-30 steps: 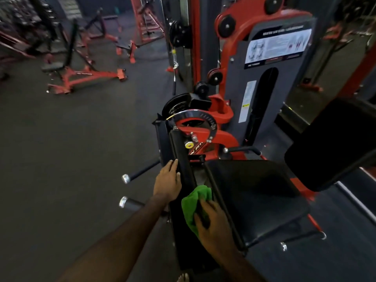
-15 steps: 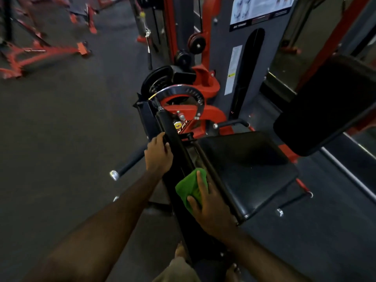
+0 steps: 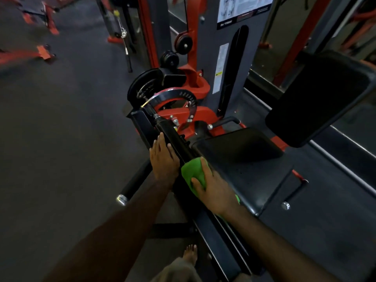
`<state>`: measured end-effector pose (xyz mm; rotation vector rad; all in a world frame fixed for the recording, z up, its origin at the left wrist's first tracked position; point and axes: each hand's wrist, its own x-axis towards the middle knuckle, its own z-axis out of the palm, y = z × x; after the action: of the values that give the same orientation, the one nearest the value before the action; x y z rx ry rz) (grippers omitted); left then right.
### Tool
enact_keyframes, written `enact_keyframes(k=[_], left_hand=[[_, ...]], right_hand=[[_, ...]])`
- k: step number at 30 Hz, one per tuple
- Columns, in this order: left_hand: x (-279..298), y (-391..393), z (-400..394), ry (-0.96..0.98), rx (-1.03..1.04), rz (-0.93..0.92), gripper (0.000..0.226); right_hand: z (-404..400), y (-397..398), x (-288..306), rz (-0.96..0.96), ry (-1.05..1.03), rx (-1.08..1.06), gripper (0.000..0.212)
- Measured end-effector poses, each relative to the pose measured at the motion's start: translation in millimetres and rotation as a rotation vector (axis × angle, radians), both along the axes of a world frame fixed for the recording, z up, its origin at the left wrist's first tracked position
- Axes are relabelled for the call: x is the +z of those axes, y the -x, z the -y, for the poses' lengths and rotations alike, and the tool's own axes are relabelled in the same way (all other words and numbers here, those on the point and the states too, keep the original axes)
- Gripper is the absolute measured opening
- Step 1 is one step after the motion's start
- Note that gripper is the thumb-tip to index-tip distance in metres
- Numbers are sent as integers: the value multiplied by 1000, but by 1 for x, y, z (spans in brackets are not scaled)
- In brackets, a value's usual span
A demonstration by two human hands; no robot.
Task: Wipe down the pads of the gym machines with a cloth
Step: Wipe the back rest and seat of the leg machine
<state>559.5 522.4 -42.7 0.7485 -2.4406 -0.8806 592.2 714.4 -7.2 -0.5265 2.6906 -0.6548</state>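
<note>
Fingers (image 3: pixel 198 185) of the right hand (image 3: pixel 215 192) were curled over a bunched green cloth (image 3: pixel 192 173), pressing it down onto the long black roller pad (image 3: pixel 177 139) that ran along the near side of the leg curl machine. So the cloth was sitting on top of that pad, roughly midway along it, with a bit of green also poking out behind the wrist. The left hand (image 3: pixel 163 159) lay flat against the outer side of the same pad, fingers straight and close together, just beside the cloth (looked like bracing, not gripping).

The seat pad (image 3: pixel 244 165) was right next to the working hand and the big backrest pad (image 3: pixel 317 98) hung off to the right, both dark and neither with a hand on it. My guess is those two hadn't had their turn yet.

What could go wrong from here: that roller sits on an arm pivoting at the red cam with the chrome adjustment arc (image 3: pixel 179 98), and if it swung or rolled under a hard push, the left hand could get nipped between the pad and the black frame (image 3: pixel 140 123) beside it. The cloth was also wadded up, so only a small patch probably touched the vinyl, and streaks could get missed. A bare foot (image 3: pixel 190 255) was down by the base rails too, close enough to get stubbed.
</note>
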Motion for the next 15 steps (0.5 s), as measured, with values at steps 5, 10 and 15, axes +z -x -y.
enact_keyframes(k=[5,10,15], left_hand=[[-3,0,10,14,-14,-2,57],[-2,-1,0,-10,6,9,50],[0,0,3,17,24,14,56]], right_hand=[[1,-4,9,47,55,9,79],[-62,-63,16,56,-10,-8,79],[1,-17,15,25,-10,-73,80]])
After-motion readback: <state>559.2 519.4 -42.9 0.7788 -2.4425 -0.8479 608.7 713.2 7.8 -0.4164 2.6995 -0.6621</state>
